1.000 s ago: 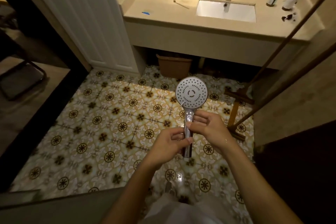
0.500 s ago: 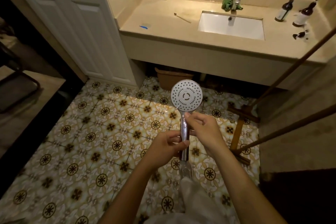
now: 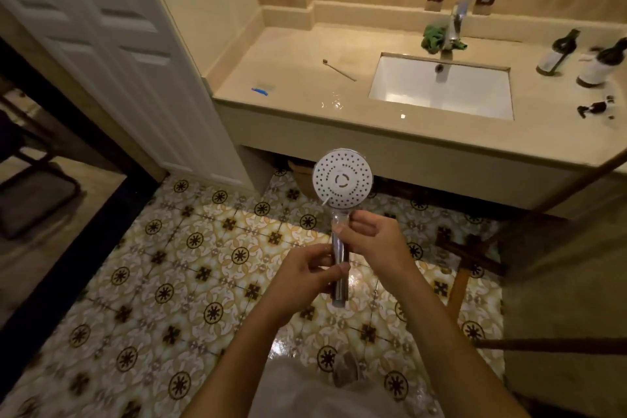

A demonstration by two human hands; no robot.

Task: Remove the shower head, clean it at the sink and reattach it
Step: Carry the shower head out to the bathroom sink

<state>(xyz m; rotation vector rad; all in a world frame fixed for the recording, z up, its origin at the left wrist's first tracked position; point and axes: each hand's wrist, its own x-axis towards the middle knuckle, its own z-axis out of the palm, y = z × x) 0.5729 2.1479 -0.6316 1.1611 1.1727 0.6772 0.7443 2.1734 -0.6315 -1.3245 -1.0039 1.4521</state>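
I've got the shower head (image 3: 342, 180) held up in the centre of the frame, already free of any hose as far as I can see, its white spray face turned toward the camera and its chrome handle running nearly straight down the picture from the disc to an open end at lower centre. The sink (image 3: 441, 86) lies up and to the right of it in the frame, set into the countertop (image 3: 291, 78), with the tap (image 3: 454, 24) at its back edge and a green cloth (image 3: 436, 39) bunched just beside that tap; so by my reading the carry is forward and a little rightward, and the handle's long axis already points roughly toward the basin. My right hand (image 3: 369, 236) is the nearer one to the sink: it is closed on the upper handle just under the disc, thumb and fingertips pinching the neck. My left hand (image 3: 303, 276) sits lower in the frame, fingers curled round the bottom part of the handle, thumb laid across the chrome, the very end of the tube poking out below it. Both hands are closed on the same piece, neither spread open. A toothbrush (image 3: 339, 69) lies on the counter to the left of the basin, which I judge could serve for scrubbing the nozzles.
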